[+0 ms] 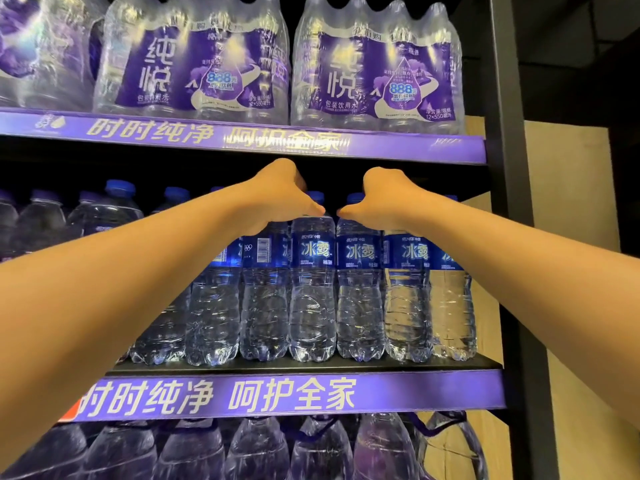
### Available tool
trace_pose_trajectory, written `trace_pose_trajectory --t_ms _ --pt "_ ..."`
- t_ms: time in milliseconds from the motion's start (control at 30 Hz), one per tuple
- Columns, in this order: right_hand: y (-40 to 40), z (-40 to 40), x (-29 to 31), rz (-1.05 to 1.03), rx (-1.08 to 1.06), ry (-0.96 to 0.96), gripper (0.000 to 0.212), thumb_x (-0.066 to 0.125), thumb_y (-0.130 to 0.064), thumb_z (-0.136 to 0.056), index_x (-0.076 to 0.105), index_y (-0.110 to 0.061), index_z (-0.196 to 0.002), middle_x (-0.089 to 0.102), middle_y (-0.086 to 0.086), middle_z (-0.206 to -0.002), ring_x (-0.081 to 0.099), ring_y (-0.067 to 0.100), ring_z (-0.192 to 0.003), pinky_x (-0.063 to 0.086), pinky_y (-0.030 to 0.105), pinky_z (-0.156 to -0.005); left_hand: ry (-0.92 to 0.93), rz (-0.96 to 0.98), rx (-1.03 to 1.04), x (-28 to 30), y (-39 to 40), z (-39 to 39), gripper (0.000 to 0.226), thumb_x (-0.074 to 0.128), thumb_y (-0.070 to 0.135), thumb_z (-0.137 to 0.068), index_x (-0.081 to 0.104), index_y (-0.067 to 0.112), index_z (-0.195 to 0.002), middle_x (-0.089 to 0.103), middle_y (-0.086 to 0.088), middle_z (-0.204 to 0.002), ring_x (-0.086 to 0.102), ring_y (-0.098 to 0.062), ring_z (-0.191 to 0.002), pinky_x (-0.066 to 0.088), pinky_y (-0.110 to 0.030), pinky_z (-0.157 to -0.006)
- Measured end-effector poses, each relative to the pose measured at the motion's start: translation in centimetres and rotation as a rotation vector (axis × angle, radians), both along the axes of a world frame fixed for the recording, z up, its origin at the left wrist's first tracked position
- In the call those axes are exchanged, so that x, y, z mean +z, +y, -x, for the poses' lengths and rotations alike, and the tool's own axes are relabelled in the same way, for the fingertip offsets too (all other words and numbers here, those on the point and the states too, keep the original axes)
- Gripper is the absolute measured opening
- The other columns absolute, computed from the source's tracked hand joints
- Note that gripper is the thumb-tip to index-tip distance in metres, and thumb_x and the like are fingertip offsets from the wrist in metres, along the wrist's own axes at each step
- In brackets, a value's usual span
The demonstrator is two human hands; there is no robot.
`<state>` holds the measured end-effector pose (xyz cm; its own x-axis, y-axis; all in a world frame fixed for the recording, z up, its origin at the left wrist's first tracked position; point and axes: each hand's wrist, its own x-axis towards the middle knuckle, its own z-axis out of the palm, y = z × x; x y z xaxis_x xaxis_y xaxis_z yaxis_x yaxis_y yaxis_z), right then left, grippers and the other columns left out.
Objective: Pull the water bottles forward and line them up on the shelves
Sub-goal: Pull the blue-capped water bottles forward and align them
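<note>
Reaching over the middle shelf (298, 367), my left hand (277, 194) and right hand (384, 199) curl behind the bottle tops, grip contents hidden; the right-side water bottles (360, 289) stand lined at the edge, the left-side bottles (41, 216) sit further back.

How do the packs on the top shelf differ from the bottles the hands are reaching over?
The packs are shrink-wrapped bundles with purple labels; the bottles stand singly, unwrapped, with blue labels. The packs sit on the top shelf, the bottles on the middle one. Both hold clear water and stand at the shelf front.
</note>
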<state>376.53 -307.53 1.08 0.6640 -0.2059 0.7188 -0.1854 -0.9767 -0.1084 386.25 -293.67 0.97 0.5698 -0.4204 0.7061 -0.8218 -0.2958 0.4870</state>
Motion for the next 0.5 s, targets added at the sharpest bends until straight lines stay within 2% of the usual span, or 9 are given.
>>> trace_pose_trajectory --t_ms 67,133,200,267,300,333,367,400,500 --pt "0.0 0.3 -0.1 -0.003 0.004 -0.035 0.040 0.064 -0.040 -0.091 0.047 -0.011 -0.070 0.040 0.002 -0.056 0.037 0.016 -0.048 0.032 0.026 -0.043 -0.039 0.035 -0.004 -0.4 0.4 0.0 0.039 0.080 0.024 -0.079 0.060 0.009 -0.110 0.066 -0.007 -0.106 0.064 -0.026 -0.098 0.054 -0.046 -0.090" --pt "0.1 0.5 -0.2 0.017 0.020 -0.078 0.044 0.062 -0.038 -0.092 0.042 -0.011 -0.064 0.037 0.002 -0.053 0.035 0.018 -0.047 0.031 0.027 -0.043 -0.097 0.062 0.000 -0.8 1.3 0.1 0.042 0.076 0.027 -0.083 0.060 0.011 -0.118 0.066 -0.002 -0.110 0.063 -0.020 -0.099 0.054 -0.038 -0.091" --pt "0.4 0.5 -0.4 0.059 0.046 -0.120 0.042 0.061 -0.034 -0.092 0.041 -0.010 -0.065 0.037 0.002 -0.055 0.036 0.020 -0.051 0.030 0.029 -0.045 -0.161 0.067 -0.012 -1.2 2.9 0.3 0.043 0.073 0.027 -0.086 0.060 0.014 -0.125 0.066 0.003 -0.114 0.063 -0.011 -0.103 0.052 -0.028 -0.090" --pt "1.1 0.3 -0.7 0.109 0.093 -0.149 0.037 0.060 -0.030 -0.091 0.045 -0.007 -0.066 0.044 0.006 -0.058 0.042 0.026 -0.056 0.034 0.029 -0.048 -0.205 0.084 -0.016 -1.6 5.1 0.4 0.037 0.072 0.028 -0.087 0.063 0.017 -0.121 0.067 0.008 -0.113 0.063 -0.005 -0.102 0.052 -0.024 -0.088" --pt "1.4 0.1 -0.8 0.137 0.116 -0.153 0.033 0.059 -0.029 -0.091 0.054 -0.001 -0.075 0.056 0.012 -0.067 0.053 0.033 -0.065 0.045 0.032 -0.053 -0.228 0.094 0.005 -1.8 6.1 0.4 0.034 0.071 0.028 -0.087 0.065 0.018 -0.119 0.068 0.009 -0.111 0.064 -0.004 -0.101 0.052 -0.024 -0.089" --pt "2.0 -0.2 -1.0 0.160 0.137 -0.160 0.035 0.059 -0.030 -0.092 0.061 0.005 -0.093 0.066 0.020 -0.087 0.061 0.039 -0.082 0.054 0.041 -0.067 -0.255 0.095 0.048 -2.0 7.2 0.2 0.032 0.071 0.027 -0.087 0.066 0.018 -0.117 0.068 0.008 -0.110 0.064 -0.004 -0.100 0.052 -0.024 -0.090" --pt "2.5 -0.5 -1.2 0.178 0.148 -0.169 0.042 0.058 -0.031 -0.093 0.060 0.006 -0.110 0.066 0.023 -0.106 0.061 0.041 -0.099 0.054 0.048 -0.081 -0.291 0.087 0.103 -2.2 8.1 0.0 0.032 0.070 0.027 -0.087 0.066 0.016 -0.117 0.069 0.007 -0.110 0.064 -0.006 -0.100 0.051 -0.024 -0.090" --pt "3.1 -1.0 -1.4 0.194 0.158 -0.176 0.045 0.057 -0.033 -0.093 0.057 0.004 -0.119 0.063 0.023 -0.116 0.059 0.040 -0.106 0.052 0.051 -0.088 -0.330 0.066 0.157 -2.3 9.0 -0.2 0.032 0.069 0.027 -0.088 0.066 0.015 -0.117 0.069 0.005 -0.110 0.065 -0.007 -0.100 0.051 -0.024 -0.091" --pt "5.3 -2.4 -1.7 0.210 0.189 -0.147 0.040 0.056 -0.032 -0.094 0.055 -0.003 -0.121 0.065 0.018 -0.114 0.061 0.037 -0.105 0.053 0.051 -0.088 -0.429 0.017 0.258 -2.6 10.8 -1.1 0.036 0.066 0.030 -0.089 0.065 0.011 -0.119 0.068 0.001 -0.112 0.063 -0.011 -0.101 0.047 -0.021 -0.088"
